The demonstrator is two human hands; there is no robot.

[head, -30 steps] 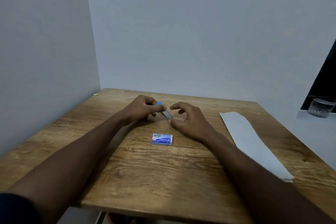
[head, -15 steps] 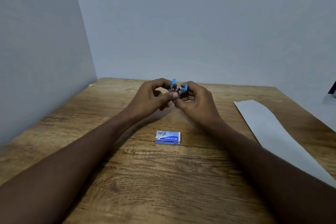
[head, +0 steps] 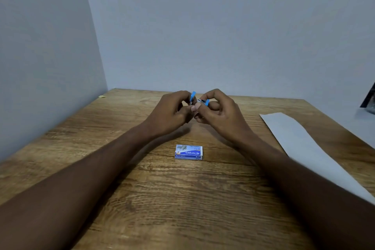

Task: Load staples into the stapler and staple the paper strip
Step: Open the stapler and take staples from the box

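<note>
So the little blue and metal stapler [head: 199,101] is pinched up off the table [head: 142,199] between both hands, and it's tiny, most of it hidden behind the fingertips. Left hand [head: 172,113] has its fingers curled narrow around the left end, with a blue tab poking up just above them; right hand [head: 219,113] is closed on the right end, thumb and forefinger right at the other blue bit. Looks like it's being pulled or hinged open for loading, though I can't tell if the tray is actually out. Handling-wise I'd guess it's light and stiff, smooth metal in the middle so a bit slippery, plastic ends give better purchase, so holding it by the ends makes sense. The spring inside could snap it back on a fingertip, that's my worry. The staple box [head: 189,152] sits closed on the wood, below the wrists and near both, untouched; staple sticks are brittle and break into bits if squeezed, so take one by its long sides. The paper strip [head: 304,148] lies flat well off to the right of the right hand, thin and floppy, easiest lifted from an edge
</note>
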